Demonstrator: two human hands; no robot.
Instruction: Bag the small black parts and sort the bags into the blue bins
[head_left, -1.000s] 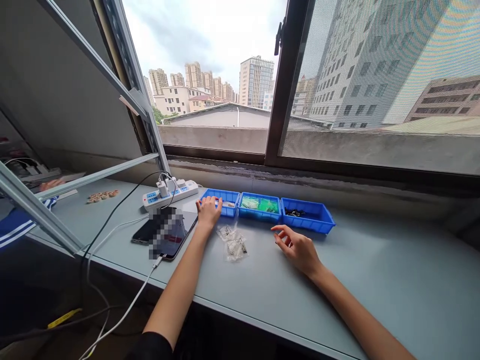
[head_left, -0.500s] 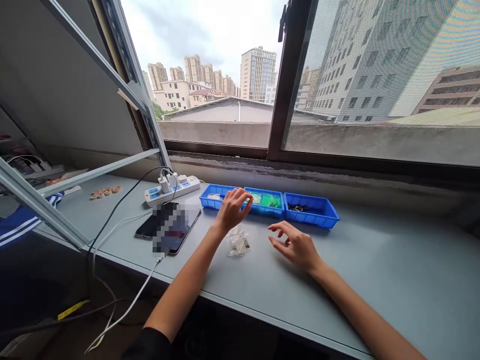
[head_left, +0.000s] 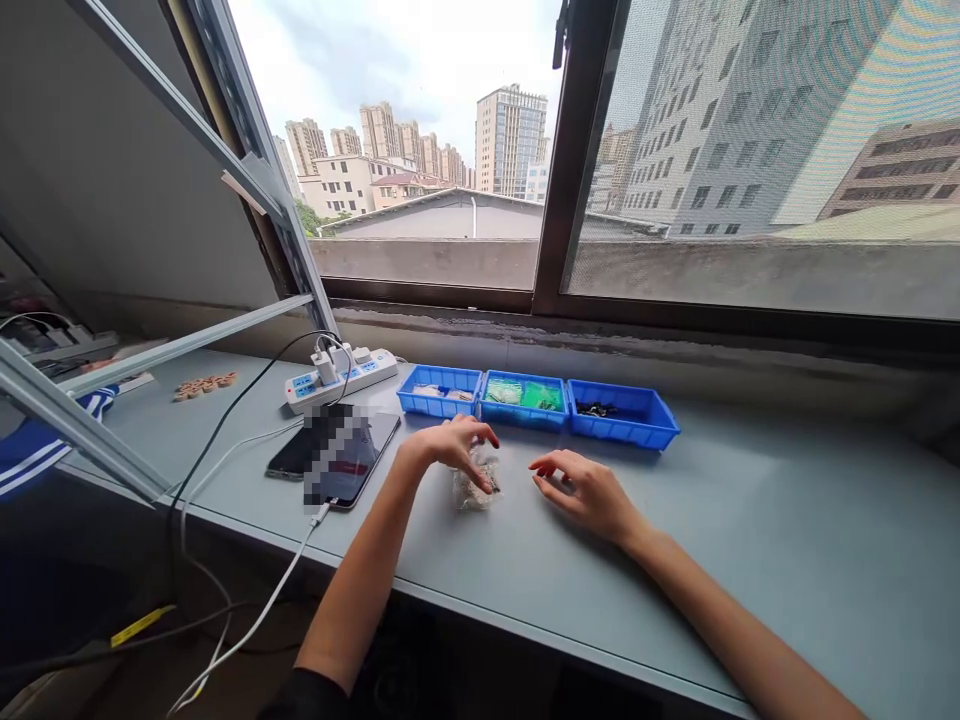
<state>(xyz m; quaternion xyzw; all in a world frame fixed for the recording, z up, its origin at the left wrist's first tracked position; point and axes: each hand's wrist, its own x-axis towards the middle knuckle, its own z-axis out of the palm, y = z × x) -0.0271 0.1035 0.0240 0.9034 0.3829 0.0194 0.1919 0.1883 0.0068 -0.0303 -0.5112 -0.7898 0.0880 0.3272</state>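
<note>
My left hand (head_left: 459, 448) hovers over a small clear plastic bag (head_left: 469, 492) of little light-coloured parts on the table. Its thumb and fingers are apart, and part of the bag is hidden beneath them; whether the thumb touches it I cannot tell. To the right, my right hand (head_left: 581, 490) rests low at the tabletop with curved fingers and a gap between thumb and forefinger. Nothing shows in it. Behind the hands stand three blue bins in a row: the left bin (head_left: 439, 408) with pale pieces, the middle bin (head_left: 525, 416) with green and whitish packets, the right bin (head_left: 637, 432) with small black parts.
A white power strip (head_left: 375, 370) with plugs lies left of the bins. In front of it are a tablet (head_left: 379, 455) and a dark phone (head_left: 289, 460), with cables running over the table edge. Small brownish pieces (head_left: 206, 386) lie far left, beyond a metal frame (head_left: 202, 340).
My left hand has come down from in front of the bins to the bag, its thumb and fingers spreading. My right hand has shifted slightly, its fingers lower. The view has moved a little.
</note>
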